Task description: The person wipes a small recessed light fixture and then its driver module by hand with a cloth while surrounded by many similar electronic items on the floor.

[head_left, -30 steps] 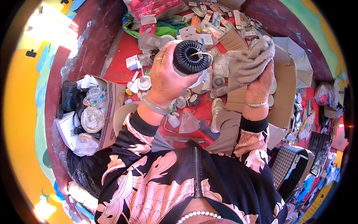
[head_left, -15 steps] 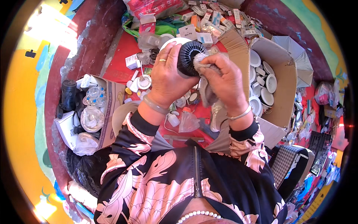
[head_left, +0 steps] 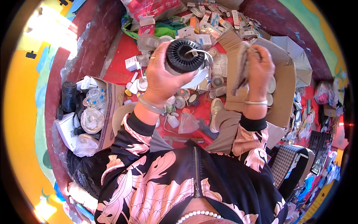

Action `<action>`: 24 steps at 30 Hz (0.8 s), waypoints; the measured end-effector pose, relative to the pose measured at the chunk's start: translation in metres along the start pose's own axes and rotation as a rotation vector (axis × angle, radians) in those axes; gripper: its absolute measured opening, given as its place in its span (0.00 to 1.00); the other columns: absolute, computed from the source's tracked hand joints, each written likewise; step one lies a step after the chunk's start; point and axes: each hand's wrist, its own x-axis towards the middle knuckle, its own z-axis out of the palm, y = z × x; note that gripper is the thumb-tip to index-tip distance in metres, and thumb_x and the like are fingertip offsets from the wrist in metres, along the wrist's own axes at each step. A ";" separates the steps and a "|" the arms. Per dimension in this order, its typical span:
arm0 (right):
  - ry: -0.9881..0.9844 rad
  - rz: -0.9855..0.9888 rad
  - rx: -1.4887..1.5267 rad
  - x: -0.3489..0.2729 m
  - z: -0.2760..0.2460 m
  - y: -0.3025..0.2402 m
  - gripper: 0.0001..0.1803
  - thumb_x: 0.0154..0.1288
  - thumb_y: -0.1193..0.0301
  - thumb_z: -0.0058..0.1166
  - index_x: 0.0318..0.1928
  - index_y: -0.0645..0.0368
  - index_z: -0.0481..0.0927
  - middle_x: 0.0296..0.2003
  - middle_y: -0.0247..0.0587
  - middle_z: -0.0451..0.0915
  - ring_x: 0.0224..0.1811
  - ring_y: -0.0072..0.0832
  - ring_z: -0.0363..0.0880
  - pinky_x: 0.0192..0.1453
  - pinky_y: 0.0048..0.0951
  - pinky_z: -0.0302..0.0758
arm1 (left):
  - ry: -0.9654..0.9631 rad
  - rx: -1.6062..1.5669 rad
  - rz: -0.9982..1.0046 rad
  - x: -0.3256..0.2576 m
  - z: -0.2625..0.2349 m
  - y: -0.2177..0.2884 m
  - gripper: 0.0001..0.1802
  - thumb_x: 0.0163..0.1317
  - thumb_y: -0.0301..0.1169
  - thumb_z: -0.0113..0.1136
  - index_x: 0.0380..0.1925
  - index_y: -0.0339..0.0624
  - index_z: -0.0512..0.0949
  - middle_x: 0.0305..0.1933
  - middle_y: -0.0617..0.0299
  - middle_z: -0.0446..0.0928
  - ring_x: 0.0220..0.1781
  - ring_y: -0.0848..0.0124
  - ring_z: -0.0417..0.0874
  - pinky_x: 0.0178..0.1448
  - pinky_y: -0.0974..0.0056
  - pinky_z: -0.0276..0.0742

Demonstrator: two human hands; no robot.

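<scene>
My left hand point(head_left: 164, 76) is raised and grips a round lamp fitting point(head_left: 185, 59) with a black finned back and a white rim; a thin white wire loops off its top. To the right, my right hand point(head_left: 259, 69) holds a crumpled grey cloth point(head_left: 241, 65) that hangs down from the fingers. The cloth is a short gap away from the fitting and does not touch it. Both wrists wear bangles. Below the hands lies a heap of small white lamp parts point(head_left: 186, 99) on a red floor.
A large open cardboard box point(head_left: 285, 93) with round white fittings stands at the right. A smaller box point(head_left: 108, 112) with clear plastic covers sits at the left beside a dark red wall. Small cartons and packaging are piled at the top. My bent knee point(head_left: 223, 123) is below.
A second ago the cloth hand was off to the right. Half a second ago it pressed the cloth onto the fitting. Now it has drawn back to the right, and the fitting's finned back is uncovered.
</scene>
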 end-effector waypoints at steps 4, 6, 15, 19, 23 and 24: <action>0.008 0.207 0.363 -0.002 -0.009 -0.037 0.11 0.54 0.81 0.55 0.40 0.61 0.78 0.32 0.37 0.78 0.35 0.31 0.77 0.41 0.26 0.74 | -0.019 0.043 -0.009 0.004 -0.002 0.000 0.42 0.31 0.37 0.77 0.50 0.33 0.70 0.48 0.48 0.75 0.50 0.54 0.77 0.56 0.58 0.72; -0.105 -0.089 0.233 -0.014 0.004 -0.056 0.13 0.53 0.81 0.55 0.41 0.59 0.78 0.33 0.38 0.78 0.36 0.32 0.77 0.41 0.27 0.74 | -0.043 0.171 0.084 0.004 0.002 0.005 0.42 0.32 0.37 0.77 0.50 0.33 0.70 0.48 0.48 0.75 0.50 0.54 0.77 0.56 0.58 0.72; -0.418 -0.325 -0.084 -0.015 0.010 -0.049 0.15 0.47 0.87 0.48 0.35 0.60 0.79 0.30 0.43 0.77 0.32 0.37 0.78 0.37 0.30 0.76 | 0.002 0.300 0.293 -0.004 0.014 0.010 0.41 0.31 0.39 0.77 0.48 0.33 0.71 0.48 0.45 0.74 0.49 0.52 0.77 0.55 0.57 0.75; -0.036 0.087 0.492 -0.011 -0.001 -0.054 0.12 0.50 0.87 0.50 0.35 0.61 0.80 0.33 0.39 0.78 0.34 0.31 0.77 0.39 0.26 0.75 | 0.000 0.276 0.221 0.000 0.009 0.009 0.41 0.31 0.39 0.76 0.48 0.35 0.71 0.48 0.46 0.74 0.50 0.52 0.76 0.55 0.57 0.74; -0.601 -0.296 0.050 -0.026 0.015 -0.057 0.11 0.53 0.86 0.51 0.36 0.60 0.80 0.35 0.35 0.78 0.40 0.22 0.76 0.43 0.21 0.74 | -0.006 0.204 0.169 -0.001 0.015 0.006 0.43 0.30 0.38 0.77 0.50 0.31 0.70 0.49 0.47 0.74 0.51 0.56 0.77 0.57 0.60 0.72; -0.504 -0.221 0.060 -0.026 0.014 -0.051 0.11 0.55 0.85 0.51 0.37 0.60 0.80 0.36 0.35 0.79 0.41 0.22 0.76 0.44 0.23 0.74 | -0.038 0.089 0.022 -0.003 0.016 0.002 0.43 0.31 0.37 0.77 0.50 0.31 0.70 0.49 0.48 0.75 0.50 0.58 0.78 0.56 0.61 0.72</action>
